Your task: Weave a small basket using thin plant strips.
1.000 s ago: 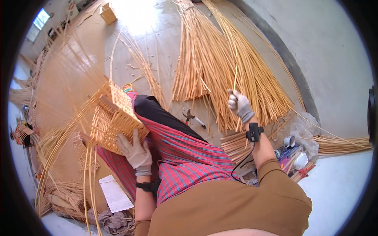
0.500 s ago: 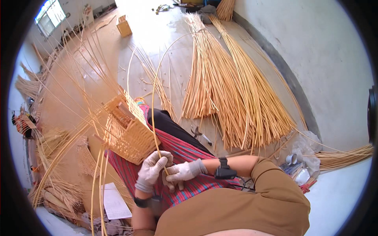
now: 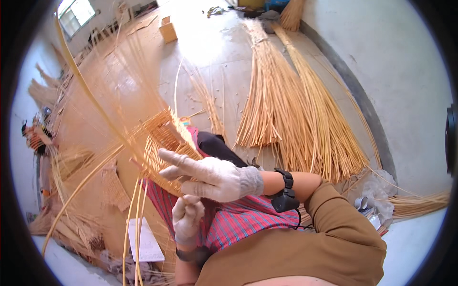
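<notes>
So the right hand (image 3: pixel 214 178) has fingers loosely spread, the left (image 3: pixel 187 219) is curled (can't tell on what), and the wicker basket (image 3: pixel 155 153) sits just past the fingers, probably lap-propped (image 3: pixel 241 229) for steadiness.

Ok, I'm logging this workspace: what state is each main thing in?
Right hand: gloved, fingers extended before the basket
Left hand: gloved, fingers curled; contents unclear
Basket: tilted, long strands sticking out
Large cane bundle: lying down, gathered at far end, fanned nearer
Paper sheet: lying flat
Clear plastic: crumpled
</notes>
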Tool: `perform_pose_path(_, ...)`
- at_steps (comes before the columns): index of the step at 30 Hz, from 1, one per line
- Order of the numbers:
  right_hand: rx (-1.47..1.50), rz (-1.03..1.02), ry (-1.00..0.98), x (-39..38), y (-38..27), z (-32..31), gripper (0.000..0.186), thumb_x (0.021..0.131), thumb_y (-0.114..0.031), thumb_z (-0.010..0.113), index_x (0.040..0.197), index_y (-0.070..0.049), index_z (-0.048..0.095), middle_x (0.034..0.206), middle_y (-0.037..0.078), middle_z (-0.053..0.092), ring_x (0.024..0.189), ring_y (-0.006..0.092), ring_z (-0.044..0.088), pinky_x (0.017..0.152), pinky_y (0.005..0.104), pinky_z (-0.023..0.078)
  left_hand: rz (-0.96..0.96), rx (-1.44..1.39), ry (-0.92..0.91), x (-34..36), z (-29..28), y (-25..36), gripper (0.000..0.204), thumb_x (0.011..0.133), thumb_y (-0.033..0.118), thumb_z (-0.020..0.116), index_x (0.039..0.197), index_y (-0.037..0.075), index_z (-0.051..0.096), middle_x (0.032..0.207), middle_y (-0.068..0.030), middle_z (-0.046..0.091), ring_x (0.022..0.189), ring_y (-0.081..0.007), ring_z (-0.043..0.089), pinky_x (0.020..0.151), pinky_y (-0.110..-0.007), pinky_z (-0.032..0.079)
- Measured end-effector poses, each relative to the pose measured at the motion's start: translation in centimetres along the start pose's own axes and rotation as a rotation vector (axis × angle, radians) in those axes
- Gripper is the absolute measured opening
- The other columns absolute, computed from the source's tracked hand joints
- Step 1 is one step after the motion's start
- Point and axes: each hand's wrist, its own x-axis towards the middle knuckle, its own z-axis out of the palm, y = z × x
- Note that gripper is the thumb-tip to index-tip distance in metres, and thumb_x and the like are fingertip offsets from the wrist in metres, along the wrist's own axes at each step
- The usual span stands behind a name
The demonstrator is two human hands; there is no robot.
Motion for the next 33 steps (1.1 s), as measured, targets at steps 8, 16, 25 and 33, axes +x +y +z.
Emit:
perform_pose_path(8, 0.023, 0.051, 0.254, 0.0, 4.6, 0.9, 0.013, 0.097, 0.006, 0.068, 0.109, 0.0, 0.068, 0.105, 0.01, 0.073, 0.092, 0.0192, 0.073, 0.086, 0.0321, 0.06, -0.327, 0.514, 0.253, -0.2, -5.2, 0.8, 0.013, 0.1, 0.006, 0.07, 0.111, 0.001, 0.075, 0.094, -0.0025, 0.072, 0.078, -0.0091, 0.063, 0.068, -0.026, 0.053)
perform_pose_path(16, 0.477, 0.17, 0.71, -3.6, 12.0, -2.1, 0.015, 0.102, 0.003, 0.062, 0.114, -0.007, 0.063, 0.107, 0.009, 0.069, 0.096, 0.0188, 0.069, 0.078, 0.0304, 0.06, -0.382, 0.604, 1.035, -8.4, -25.1, 1.4, 0.072, 0.102, 0.017, 0.069, 0.163, 0.02, 0.031, 0.086, -0.0091, 0.071, 0.06, -0.0166, 0.063, 0.052, -0.036, 0.054)
perform_pose_path(25, 0.503, 0.266, 0.615, -6.5, 15.0, -3.7, 0.018, 0.103, -0.003, 0.066, 0.119, -0.009, 0.06, 0.105, 0.007, 0.065, 0.09, 0.0148, 0.064, 0.07, 0.0248, 0.056, -0.62, 0.68, 1.468, -11.7, -41.0, 11.2, 0.1, 0.097, 0.013, 0.064, 0.17, 0.021, -0.004, 0.084, -0.0177, 0.076, 0.052, -0.0189, 0.062, 0.046, -0.037, 0.05)
perform_pose_path(33, 0.457, 0.127, 0.821, -3.8, 13.0, -4.4, 0.01, 0.103, -0.007, 0.068, 0.11, -0.011, 0.063, 0.102, 0.007, 0.071, 0.085, 0.0152, 0.068, 0.064, 0.0257, 0.055, -0.273, 0.608, 0.685, -3.9, -23.8, 4.1, 0.038, 0.102, 0.013, 0.07, 0.139, 0.008, 0.063, 0.101, -0.0039, 0.07, 0.086, -0.0136, 0.067, 0.077, -0.033, 0.061)
